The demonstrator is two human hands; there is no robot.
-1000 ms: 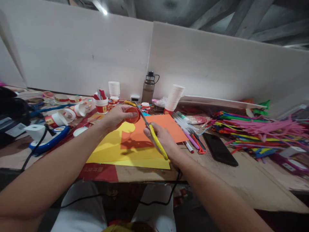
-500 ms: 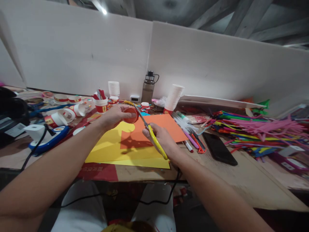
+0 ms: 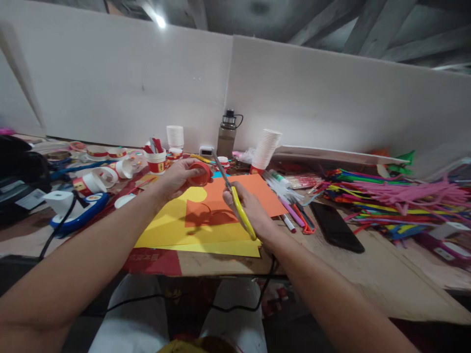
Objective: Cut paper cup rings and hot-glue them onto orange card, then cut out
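Observation:
My left hand (image 3: 179,177) is closed around a small round red piece (image 3: 199,175), held above the table. My right hand (image 3: 247,210) grips yellow-handled scissors (image 3: 233,198), whose blades point up and left, just right of the red piece and apart from it. Under both hands lie an orange paper sheet (image 3: 253,193) and yellow paper sheets (image 3: 172,225). A thin curl of orange paper (image 3: 204,210) rests on the orange sheet below the hands.
Stacks of white paper cups (image 3: 265,148), a dark water bottle (image 3: 225,133) and cut red-and-white cups (image 3: 99,177) crowd the back left. Markers (image 3: 290,203), a black phone (image 3: 334,227) and a heap of coloured pipe cleaners (image 3: 393,196) lie right. A white-and-blue device (image 3: 71,208) with cable sits left.
The scissor blades have come away from the red piece and swung slightly right. A cut curl of orange paper now lies on the orange sheet. The left hand keeps hold of the red piece.

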